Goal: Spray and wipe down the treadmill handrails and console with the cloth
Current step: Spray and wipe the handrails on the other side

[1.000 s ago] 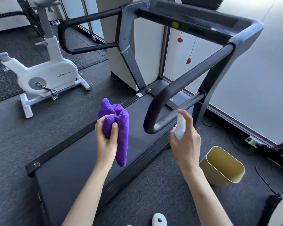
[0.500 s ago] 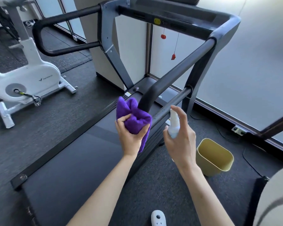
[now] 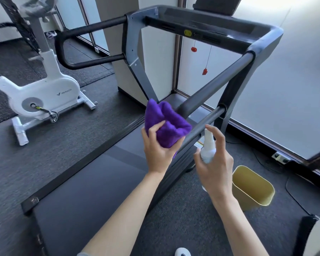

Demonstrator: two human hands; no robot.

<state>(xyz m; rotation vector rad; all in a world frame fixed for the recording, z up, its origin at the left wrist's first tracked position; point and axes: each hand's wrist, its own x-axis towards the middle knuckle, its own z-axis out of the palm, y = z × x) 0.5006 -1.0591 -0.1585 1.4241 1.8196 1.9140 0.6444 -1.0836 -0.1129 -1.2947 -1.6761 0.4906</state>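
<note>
Hands work at the near end of the treadmill's black padded right handrail [image 3: 214, 89]: left hand [image 3: 158, 146] grips a bunched purple cloth [image 3: 166, 126] against it, right hand [image 3: 215, 163] grips a small white spray bottle [image 3: 207, 146] just beside it, and an open yellow bin [image 3: 251, 189] on the floor below shows nothing inside.

This is a small workout room, a home gym or a fitness studio corner. A dark treadmill [image 3: 174, 74] stands by frosted floor-length windows [image 3: 292, 89], with a white exercise bike [image 3: 44, 97] just beside it on black rubber floor mats [image 3: 63, 145]. A yellow waste bin [image 3: 253, 189] sits on the floor near the glass.
</note>
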